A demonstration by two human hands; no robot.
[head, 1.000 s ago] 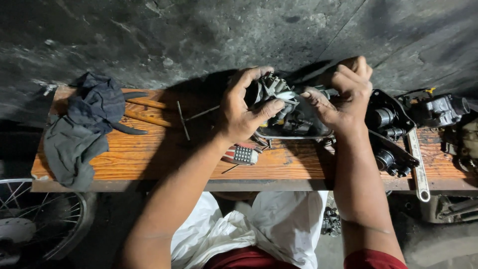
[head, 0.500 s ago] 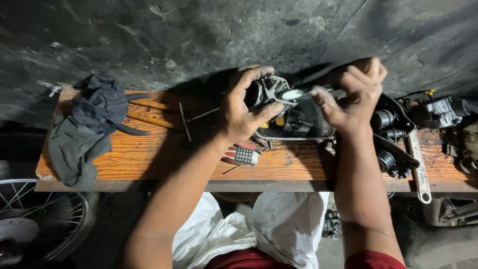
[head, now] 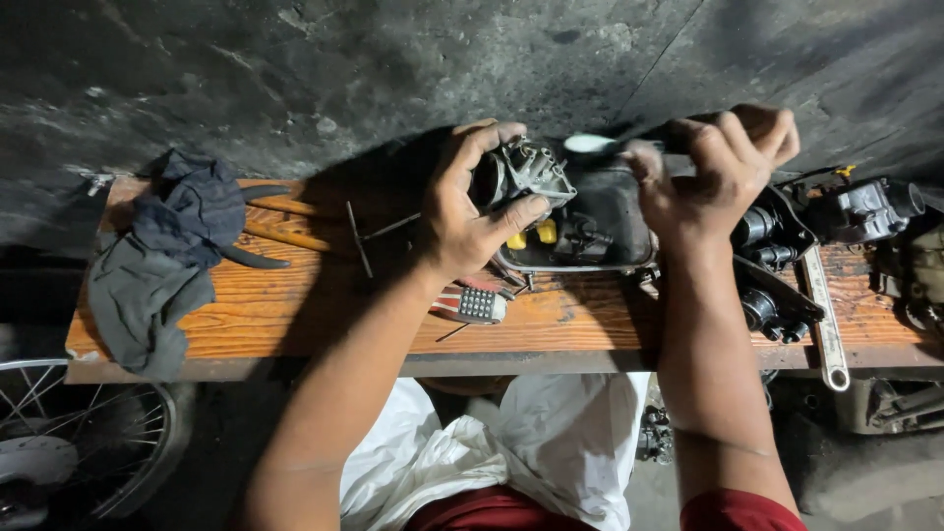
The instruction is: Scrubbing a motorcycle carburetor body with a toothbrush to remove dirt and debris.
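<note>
My left hand [head: 470,202] grips a grey metal engine part [head: 526,172], like a carburettor, held above a dark tray [head: 629,258] on the wooden bench [head: 295,315]. My right hand [head: 713,167] is closed on a dark-handled brush [head: 595,145] whose pale head sits just right of the metal part. Small yellow pieces [head: 531,234] and dark parts lie in the tray under my hands.
A dark grey rag [head: 162,256] lies at the bench's left end with pliers [head: 261,236] and a T-handle tool [head: 359,236] beside it. A small wire brush [head: 477,305], black engine parts [head: 777,265], a wrench [head: 826,315] and a wheel [head: 69,442] are nearby.
My right hand has lifted up and to the right, drawing the brush away from the part. My left hand keeps holding the metal part, tilted slightly.
</note>
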